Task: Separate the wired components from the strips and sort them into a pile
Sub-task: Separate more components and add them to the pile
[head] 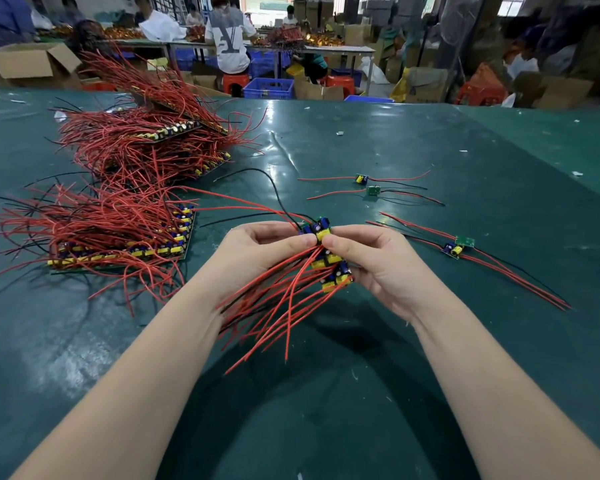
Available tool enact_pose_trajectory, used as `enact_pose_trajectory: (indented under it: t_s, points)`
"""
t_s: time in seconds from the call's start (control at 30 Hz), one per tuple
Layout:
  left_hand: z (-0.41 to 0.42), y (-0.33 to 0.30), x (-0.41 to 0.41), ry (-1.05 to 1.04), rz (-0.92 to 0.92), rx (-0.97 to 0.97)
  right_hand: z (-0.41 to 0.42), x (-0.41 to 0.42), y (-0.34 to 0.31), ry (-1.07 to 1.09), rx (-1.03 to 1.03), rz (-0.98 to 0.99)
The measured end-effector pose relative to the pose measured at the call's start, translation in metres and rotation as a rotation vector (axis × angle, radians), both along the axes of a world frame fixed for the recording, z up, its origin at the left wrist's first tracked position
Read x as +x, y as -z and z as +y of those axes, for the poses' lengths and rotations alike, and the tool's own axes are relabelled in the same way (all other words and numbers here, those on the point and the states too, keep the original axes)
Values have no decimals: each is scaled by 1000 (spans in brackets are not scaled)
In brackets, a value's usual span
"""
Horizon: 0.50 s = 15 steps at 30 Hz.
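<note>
Both hands hold one strip of small circuit boards [329,261] with yellow and blue parts and many red wires hanging down toward me. My left hand [267,247] pinches the top board of the strip from the left. My right hand [371,261] pinches the same spot from the right and cups the rest of the strip. Separated wired components lie on the green table: two at the upper right [368,184] and two more to the right [458,245].
Stacks of unseparated strips with tangled red wires lie at the left [125,240] and farther back [153,140]. The green table [326,393] stretches ahead. Beyond it are cardboard boxes, blue crates [268,88], red stools and seated people at other tables.
</note>
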<state>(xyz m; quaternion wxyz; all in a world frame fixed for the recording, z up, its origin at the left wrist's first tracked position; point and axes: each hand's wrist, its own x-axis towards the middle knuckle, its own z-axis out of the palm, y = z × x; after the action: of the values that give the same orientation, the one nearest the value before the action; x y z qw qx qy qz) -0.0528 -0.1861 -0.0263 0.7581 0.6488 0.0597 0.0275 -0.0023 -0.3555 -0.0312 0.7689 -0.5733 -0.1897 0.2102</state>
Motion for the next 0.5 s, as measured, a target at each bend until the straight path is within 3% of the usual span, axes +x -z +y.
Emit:
enact_pose_trajectory:
  t_s: [0.23,0.3,0.43,0.5]
  points:
    - [-2,4,2,-4,-43,41,-1,0,-1,65,-155,-130]
    - [-3,3,2,-12,-53,-22,0,0,-1,55,-161,-146]
    - [-3,1,0,-26,-96,101,-1,-2,-1,50,-151,-155]
    - [-3,0,0,-20,-101,63,-2,-1,-1,44,-124,-154]
